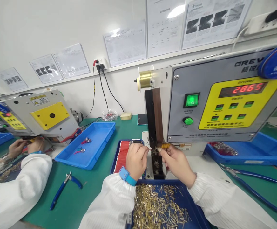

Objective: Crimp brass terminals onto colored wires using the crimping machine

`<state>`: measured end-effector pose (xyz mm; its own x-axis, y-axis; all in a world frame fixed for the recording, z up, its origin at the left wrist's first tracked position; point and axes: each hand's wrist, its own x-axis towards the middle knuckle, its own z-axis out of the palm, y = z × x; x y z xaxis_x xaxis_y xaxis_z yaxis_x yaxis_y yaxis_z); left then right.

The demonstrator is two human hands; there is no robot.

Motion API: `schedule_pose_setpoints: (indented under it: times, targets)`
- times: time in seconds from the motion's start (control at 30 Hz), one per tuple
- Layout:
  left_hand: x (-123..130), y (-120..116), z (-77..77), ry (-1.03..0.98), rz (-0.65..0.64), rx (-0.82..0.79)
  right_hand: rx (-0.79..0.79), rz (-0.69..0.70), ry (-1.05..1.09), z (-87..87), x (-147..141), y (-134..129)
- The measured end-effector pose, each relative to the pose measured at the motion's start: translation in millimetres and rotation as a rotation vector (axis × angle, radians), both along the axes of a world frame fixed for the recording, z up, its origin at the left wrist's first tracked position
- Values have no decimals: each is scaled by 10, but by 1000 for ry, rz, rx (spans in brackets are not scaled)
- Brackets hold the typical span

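At the crimping point of the grey benchtop machine (191,95), both hands meet from either side. My left hand (136,160), with a blue wristband (127,176), has thumb and fingers pinched together left of the die (156,162); what it holds is too small to make out. My right hand (176,163), a yellow finger cover (165,145) on one finger, pinches at the right side of the die, its tiny content unclear. Below them a dark blue tray (195,210) holds many loose gold-coloured metal pins (152,203). Behind my left hand lies a tray of red wires (122,154).
Blue-handled pliers (250,183) lie at the right and blue-handled cutters (63,190) at the left on the green table (93,181). Blue bins (88,146) stand on both sides. At far left, a co-worker's hands (35,145) are at a similar machine (43,108).
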<state>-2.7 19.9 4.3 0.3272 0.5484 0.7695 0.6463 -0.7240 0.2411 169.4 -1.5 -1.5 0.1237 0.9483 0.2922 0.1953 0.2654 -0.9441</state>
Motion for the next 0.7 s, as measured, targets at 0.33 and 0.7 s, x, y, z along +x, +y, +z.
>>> schedule_pose_setpoints:
  times: [0.33,0.7]
  targets:
    - [-99,30,56,-205,31,-127,153,-103,72,159,92,-96]
    - [-72,-304,5,-412,-169,-613,203,-20,-183,194,59,-540]
